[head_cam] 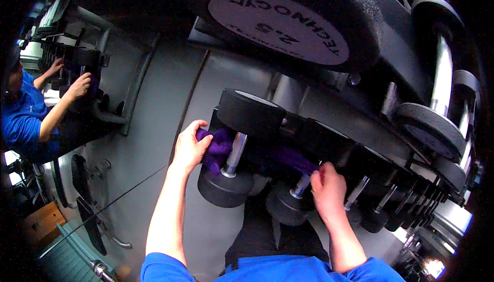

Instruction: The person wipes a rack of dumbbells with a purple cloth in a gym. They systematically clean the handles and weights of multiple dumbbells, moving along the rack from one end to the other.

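A purple cloth (219, 143) runs behind the chrome handles of two black dumbbells on the lower tier of a rack. My left hand (190, 145) grips its bunched end, thumb against fingers, just left of the nearer dumbbell (225, 189). The cloth's far part stretches into shadow behind the handle. Over the second dumbbell (290, 207), my right hand (329, 189) is closed on the other end of the cloth, close to the handle. Part of the cloth's middle is hidden by the first dumbbell and the dark.
Overhead looms a large round Technogym dumbbell head (285, 27) on the upper tier, with a chrome-handled dumbbell (442, 73) to its right. Several dumbbells (380, 205) continue rightward. On the left, a mirror-like panel (154, 100) shows a person in a blue shirt (27, 104).
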Demonstrator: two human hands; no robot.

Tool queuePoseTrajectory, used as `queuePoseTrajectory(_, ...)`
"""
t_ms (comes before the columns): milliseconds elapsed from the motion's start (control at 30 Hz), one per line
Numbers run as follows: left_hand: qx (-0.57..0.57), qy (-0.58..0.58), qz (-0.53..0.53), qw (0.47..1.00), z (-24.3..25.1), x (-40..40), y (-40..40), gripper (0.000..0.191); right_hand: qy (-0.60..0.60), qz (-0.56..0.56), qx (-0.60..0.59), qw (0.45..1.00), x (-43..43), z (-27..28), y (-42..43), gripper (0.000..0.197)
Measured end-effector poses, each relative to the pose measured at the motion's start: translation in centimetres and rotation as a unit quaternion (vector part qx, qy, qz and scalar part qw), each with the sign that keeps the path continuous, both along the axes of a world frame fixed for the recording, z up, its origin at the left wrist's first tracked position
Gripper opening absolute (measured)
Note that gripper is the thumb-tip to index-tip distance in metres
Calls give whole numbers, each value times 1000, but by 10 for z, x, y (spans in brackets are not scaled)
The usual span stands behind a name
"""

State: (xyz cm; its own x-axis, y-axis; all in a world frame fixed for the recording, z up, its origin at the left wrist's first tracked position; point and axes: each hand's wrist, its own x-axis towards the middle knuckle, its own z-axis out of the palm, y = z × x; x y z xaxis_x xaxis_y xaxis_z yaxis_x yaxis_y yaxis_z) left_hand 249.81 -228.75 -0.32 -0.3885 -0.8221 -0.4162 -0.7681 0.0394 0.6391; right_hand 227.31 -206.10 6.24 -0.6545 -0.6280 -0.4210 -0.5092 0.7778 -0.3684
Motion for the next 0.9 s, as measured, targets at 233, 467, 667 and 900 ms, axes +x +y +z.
queuePoseTrajectory(233,29,242,145,959,11,-2,5,32,-106,68,-21,992,18,1,5,28)
queuePoseTrajectory(467,77,244,112,960,34,7,-8,52,6,364,-131,922,39,-101,-44,52)
queuePoseTrajectory(667,111,162,32,980,65,32,-43,55,20,266,122,956,40,-83,-28,70)
queuePoseTrajectory(900,-26,36,-125,991,12,-9,-33,47,60,283,207,935,26,-48,-13,59)
